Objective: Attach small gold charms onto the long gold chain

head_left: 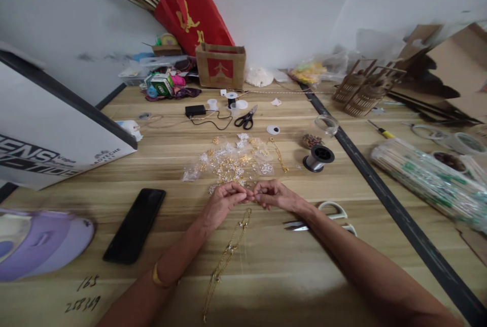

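Fingertips meet in the middle of the table, where my left hand (227,201) and my right hand (274,195) are both closed in a pinch. Whatever lies between them is too small to make out. A gold chain (230,249) with small clear stones stretches over the wood below my left hand, towards the front edge. Just beyond the hands spreads a pile of gold and clear beads (236,162), partly in plastic bags. A short gold chain (279,155) lies right of the pile. White-handled scissors (332,210) rest partly under my right forearm.
A black phone (135,225) and a purple visor (47,243) lie at left. Behind the beads are black-handled scissors (246,119). A wire spool (318,158) and a jar of beads (312,140) stand right. Bundled sticks (429,177) lie farther right; a paper bag (221,66) stands behind.
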A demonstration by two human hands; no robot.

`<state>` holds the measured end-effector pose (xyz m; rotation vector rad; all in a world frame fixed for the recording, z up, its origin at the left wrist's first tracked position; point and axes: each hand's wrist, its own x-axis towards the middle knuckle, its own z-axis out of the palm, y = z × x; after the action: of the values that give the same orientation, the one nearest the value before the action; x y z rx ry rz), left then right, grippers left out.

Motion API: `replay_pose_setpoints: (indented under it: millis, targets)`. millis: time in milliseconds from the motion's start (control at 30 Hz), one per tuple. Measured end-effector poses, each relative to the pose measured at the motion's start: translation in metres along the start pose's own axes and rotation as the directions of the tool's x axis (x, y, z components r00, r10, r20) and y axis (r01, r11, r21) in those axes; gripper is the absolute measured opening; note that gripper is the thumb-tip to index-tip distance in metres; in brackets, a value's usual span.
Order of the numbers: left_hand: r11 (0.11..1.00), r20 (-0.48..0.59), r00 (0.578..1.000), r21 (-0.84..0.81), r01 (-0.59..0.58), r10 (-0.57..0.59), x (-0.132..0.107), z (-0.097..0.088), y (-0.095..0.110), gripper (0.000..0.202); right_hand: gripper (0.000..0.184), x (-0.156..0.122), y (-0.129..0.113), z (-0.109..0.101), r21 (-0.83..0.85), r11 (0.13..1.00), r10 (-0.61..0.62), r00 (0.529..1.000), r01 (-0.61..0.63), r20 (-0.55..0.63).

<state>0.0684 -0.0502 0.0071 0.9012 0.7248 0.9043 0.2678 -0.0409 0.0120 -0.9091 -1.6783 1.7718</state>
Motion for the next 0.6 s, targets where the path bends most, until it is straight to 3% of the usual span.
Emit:
replay_pose_setpoints:
  millis: [167,333,600]
  targets:
    - [0.999,0.012,1.000,0.030,0.016,-0.016,0.000,-0.001,0.003,0.009,0.031,0.000,-0.001,-0.001,0.004,1.000,0.028,1.000,-0.028,0.000]
    - [0.997,0.030,0.998,0.056,0.054,-0.056,0.000,-0.006,0.008,0.013,0.047,0.001,-0.007,0.001,-0.029,0.998,0.045,0.992,-0.049,-0.119]
    - [0.968,0.045,0.997,0.245,0.047,-0.060,0.003,-0.023,0.010,0.012,0.046,-0.001,0.002,0.006,-0.312,0.947,-0.029,0.944,-0.079,-0.329]
